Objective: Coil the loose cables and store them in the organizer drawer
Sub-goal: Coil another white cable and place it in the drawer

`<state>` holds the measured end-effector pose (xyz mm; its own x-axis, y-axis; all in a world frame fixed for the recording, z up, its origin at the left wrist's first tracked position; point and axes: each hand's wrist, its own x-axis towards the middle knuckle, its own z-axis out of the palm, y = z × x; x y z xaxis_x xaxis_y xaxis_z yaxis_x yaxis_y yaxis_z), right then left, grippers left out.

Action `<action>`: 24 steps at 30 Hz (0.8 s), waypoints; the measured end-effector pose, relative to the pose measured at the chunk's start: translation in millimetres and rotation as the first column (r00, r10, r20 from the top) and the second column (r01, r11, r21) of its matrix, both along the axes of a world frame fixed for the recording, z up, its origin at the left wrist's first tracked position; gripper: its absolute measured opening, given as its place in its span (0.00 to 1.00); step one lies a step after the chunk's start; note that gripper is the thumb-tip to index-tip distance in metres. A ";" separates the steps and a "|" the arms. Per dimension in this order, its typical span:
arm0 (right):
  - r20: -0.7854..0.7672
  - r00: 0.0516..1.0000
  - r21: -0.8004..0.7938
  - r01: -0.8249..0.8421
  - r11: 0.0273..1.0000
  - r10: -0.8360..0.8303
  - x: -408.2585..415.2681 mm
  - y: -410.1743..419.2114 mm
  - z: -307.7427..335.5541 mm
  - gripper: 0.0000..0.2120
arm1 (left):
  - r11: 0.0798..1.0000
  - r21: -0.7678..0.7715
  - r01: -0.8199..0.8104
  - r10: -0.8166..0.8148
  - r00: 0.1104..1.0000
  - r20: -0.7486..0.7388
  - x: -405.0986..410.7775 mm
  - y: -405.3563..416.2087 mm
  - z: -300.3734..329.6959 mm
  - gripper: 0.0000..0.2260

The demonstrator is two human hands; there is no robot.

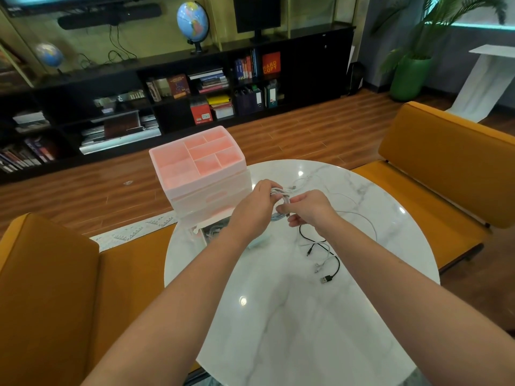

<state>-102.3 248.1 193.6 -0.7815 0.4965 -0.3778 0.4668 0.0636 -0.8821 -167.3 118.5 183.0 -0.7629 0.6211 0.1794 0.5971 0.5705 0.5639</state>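
The left hand (257,200) is closed on a white cable (280,195) coil while the right hand (309,208) pinches its loose end just beside; winding seems underway; next, probably the organizer (200,174) drawer beyond the hands.

The room is evenly and fairly brightly lit from overhead; small round glare spots sit on the glossy marble worktop (278,316), near its far edge, its right side and its middle; shadows under the forearms are soft and faint; the pink organizer (200,168) glows, its top slightly washed out; wide-angle distortion bows the bookshelf (167,87) and the floorboards toward the edges; the far corners are softer, and a cyan cast tints the upper right.
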 end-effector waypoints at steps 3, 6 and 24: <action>-0.013 0.999 0.055 0.041 0.998 -0.040 1.1 -0.7 -4.4 0.15 | 0.995 -0.055 -0.083 0.078 0.993 -0.091 4.9 1.1 -5.4 0.12; -0.019 0.998 0.025 0.056 0.998 -0.055 1.1 -2.9 -5.8 0.14 | 0.988 -0.061 -0.145 0.137 0.983 -0.118 7.3 3.3 -11.5 0.13; -0.255 0.957 0.018 -0.136 0.991 0.136 6.1 9.2 -11.7 0.09 | 0.997 0.024 -0.073 0.070 0.992 0.108 -0.3 -2.8 -1.4 0.10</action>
